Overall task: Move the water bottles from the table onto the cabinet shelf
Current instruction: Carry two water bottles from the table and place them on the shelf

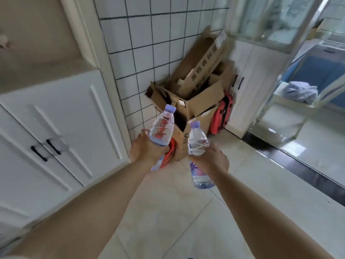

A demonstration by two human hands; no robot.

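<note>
Left hand: the left hand (147,149) sits just left of the frame's centre, fingers wrapped tight around the middle of the left bottle (162,128), forearm running down to the lower left corner.
Left bottle: clear plastic with a pale purple cap, tilted so the cap points up and slightly right; its lower end shows below the hand, against something red.
Right hand: the right hand (211,160) is just right of centre, a little lower in the frame than the other, fingers closed around the waist of the right bottle (198,156); forearm runs to the lower right corner.
Right bottle: same clear body and purple cap, near upright with the cap leaning left; a label with purple lettering and the rounded base hang below the hand.
Bottles to each other: close side by side, not touching; both are held in the air above the floor.
Cabinet: a white cabinet (56,131) with panelled doors and dark handles fills the left of the frame; above it, upper left, a beige open recess, blurred.
Cardboard boxes: a heap of brown cardboard boxes (194,94) stands against the tiled wall (149,43), behind the bottles at upper centre.
Red bag: a red bag (223,114) leans beside the boxes, right of them.
Floor: pale glossy floor tiles (177,212) across the lower frame.
</note>
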